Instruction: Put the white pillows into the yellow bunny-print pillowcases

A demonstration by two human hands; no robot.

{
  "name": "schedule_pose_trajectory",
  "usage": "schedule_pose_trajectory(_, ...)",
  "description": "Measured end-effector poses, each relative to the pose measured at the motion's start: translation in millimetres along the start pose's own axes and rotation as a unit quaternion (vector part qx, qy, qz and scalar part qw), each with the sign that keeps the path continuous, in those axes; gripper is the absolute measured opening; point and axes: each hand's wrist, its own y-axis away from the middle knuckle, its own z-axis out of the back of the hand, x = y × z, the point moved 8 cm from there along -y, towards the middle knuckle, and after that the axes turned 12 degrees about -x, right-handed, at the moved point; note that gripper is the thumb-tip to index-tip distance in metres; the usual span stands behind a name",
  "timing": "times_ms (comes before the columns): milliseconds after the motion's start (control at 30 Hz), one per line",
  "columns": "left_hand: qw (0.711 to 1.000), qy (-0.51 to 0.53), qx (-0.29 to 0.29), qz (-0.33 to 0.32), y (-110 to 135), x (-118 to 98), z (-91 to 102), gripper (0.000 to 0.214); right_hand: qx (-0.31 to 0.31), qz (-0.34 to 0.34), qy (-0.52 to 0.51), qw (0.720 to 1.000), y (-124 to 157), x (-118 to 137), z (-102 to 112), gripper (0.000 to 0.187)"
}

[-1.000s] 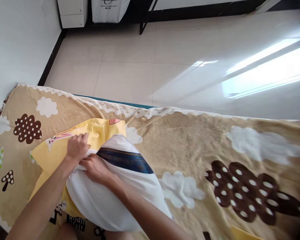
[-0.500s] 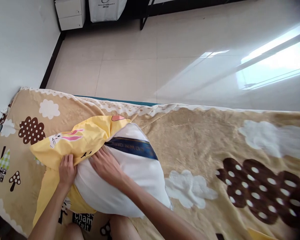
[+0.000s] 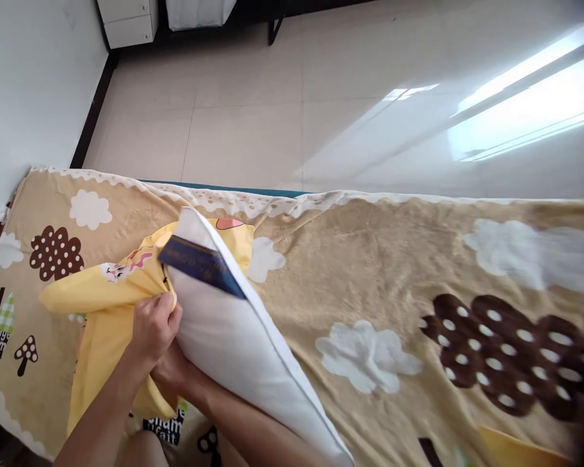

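Note:
A white pillow (image 3: 224, 331) with a dark blue lettered band (image 3: 199, 266) is tilted up, one corner raised. A yellow pillowcase (image 3: 107, 350) with rabbit prints lies bunched at its left and partly beneath it. My left hand (image 3: 152, 327) is closed on the edge of the pillowcase, right beside the pillow. Just below it, my right hand (image 3: 169, 371) reaches under the pillow, by the pillowcase opening. The fingers of that hand are hidden behind my left hand and the cloth.
Everything rests on a bed with a tan blanket (image 3: 370, 259) patterned with clouds and dotted shapes. Beyond the bed's far edge is a tiled floor (image 3: 243, 123). A white wall (image 3: 34, 78) stands at the left, with a white drawer unit (image 3: 129, 26) at the back.
The pillow has tipped up from lying flatter, its banded corner shifting left. My right hand has gone from its top to underneath. My left hand has moved right, gripping the pillowcase edge.

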Motion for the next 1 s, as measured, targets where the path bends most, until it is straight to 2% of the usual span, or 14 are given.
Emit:
schedule_pose_trajectory(100, 1.000, 0.002, -0.022, 0.017, 16, 16, 18.3, 0.032, 0.025, 0.025, -0.015, 0.999, -1, 22, -6, 0.027)
schedule_pose_trajectory(167, 0.998, -0.043, 0.014, 0.041, 39, 44, 18.7, 0.026, 0.038, 0.041, -0.022, 0.998, 1, 24, 14, 0.027)
schedule_pose_trajectory(267, 0.988, -0.086, 0.079, 0.105, 72, 92, 6.2, 0.016, 0.013, 0.048, -0.063, 0.997, 10, 9, 80, 0.031)
schedule_pose_trajectory(333, 0.977, -0.067, 0.115, 0.169, 85, 114, -8.1, 0.012, -0.088, 0.003, -0.042, 0.995, 19, -23, 140, 0.037)
schedule_pose_trajectory(400, 0.962, -0.035, 0.154, 0.222, 88, 120, -24.1, 0.010, -0.241, -0.141, 0.056, 0.959, 38, -70, 200, 0.053)
schedule_pose_trajectory(433, 0.956, -0.025, 0.166, 0.239, 86, 117, -29.4, 0.010, -0.282, -0.223, 0.084, 0.929, 51, -91, 217, 0.063)
schedule_pose_trajectory(500, 0.951, -0.018, 0.173, 0.256, 75, 104, -30.4, 0.014, -0.257, -0.325, 0.036, 0.909, 66, -113, 216, 0.067)
schedule_pose_trajectory(567, 0.951, -0.017, 0.163, 0.263, 58, 83, -17.4, 0.021, -0.188, -0.344, -0.066, 0.918, 64, -102, 190, 0.051)
schedule_pose_trajectory(667, 0.956, -0.009, 0.127, 0.263, 32, 48, 25.3, 0.033, -0.164, -0.312, -0.102, 0.930, 43, -41, 176, 0.025)
schedule_pose_trajectory(733, 0.959, 0.002, 0.086, 0.269, 18, 29, 66.3, 0.040, -0.151, -0.267, -0.078, 0.948, 21, 22, 189, 0.013)
schedule_pose_trajectory(800, 0.956, 0.017, 0.040, 0.290, 14, 16, 113.0, 0.044, -0.126, -0.214, -0.030, 0.968, -2, 95, 220, 0.009)
schedule_pose_trajectory(867, 0.950, 0.024, 0.014, 0.310, 21, 9, 160.5, 0.049, -0.104, -0.151, 0.030, 0.983, -22, 171, 264, 0.012)
schedule_pose_trajectory(933, 0.956, 0.032, 0.040, 0.288, 34, 0, 200.8, 0.053, -0.072, -0.084, 0.075, 0.991, -32, 241, 304, 0.012)
schedule_pose_trajectory(1000, 0.969, 0.040, 0.102, 0.221, 52, -17, 231.9, 0.052, -0.018, -0.026, 0.087, 0.996, -31, 293, 323, 0.022)
